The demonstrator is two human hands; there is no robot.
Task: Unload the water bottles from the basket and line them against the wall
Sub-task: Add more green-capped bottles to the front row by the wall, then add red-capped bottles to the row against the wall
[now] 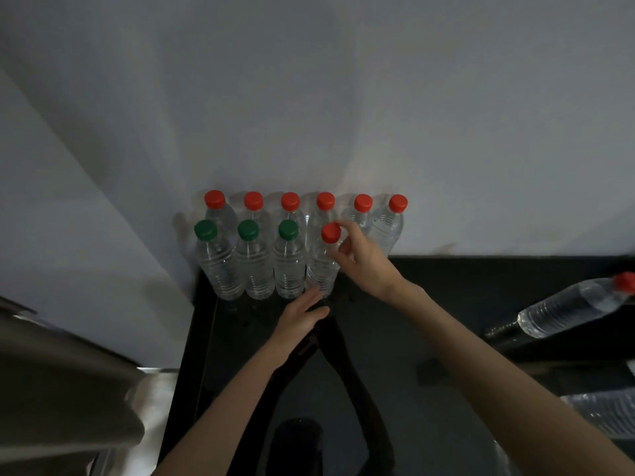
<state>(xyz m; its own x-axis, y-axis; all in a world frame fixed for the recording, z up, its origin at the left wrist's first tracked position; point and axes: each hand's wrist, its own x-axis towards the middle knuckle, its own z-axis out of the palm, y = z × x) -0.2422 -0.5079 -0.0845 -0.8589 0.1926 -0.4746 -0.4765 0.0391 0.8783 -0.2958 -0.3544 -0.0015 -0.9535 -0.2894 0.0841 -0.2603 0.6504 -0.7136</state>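
Observation:
Several clear water bottles with red caps (290,204) stand in a row against the grey wall (309,97). In front of them stand three green-capped bottles (247,259). Next to those on the right stands a red-capped bottle (321,266). My right hand (364,259) grips its neck and shoulder just under the cap. My left hand (300,317) reaches with straight fingers to the base of that bottle, fingertips touching it. The basket is not clearly visible.
All bottles stand on a black counter (446,286). At the right edge a red-capped bottle (574,307) lies tilted, with another clear bottle (604,413) below it. A steel surface (68,372) sits at the lower left.

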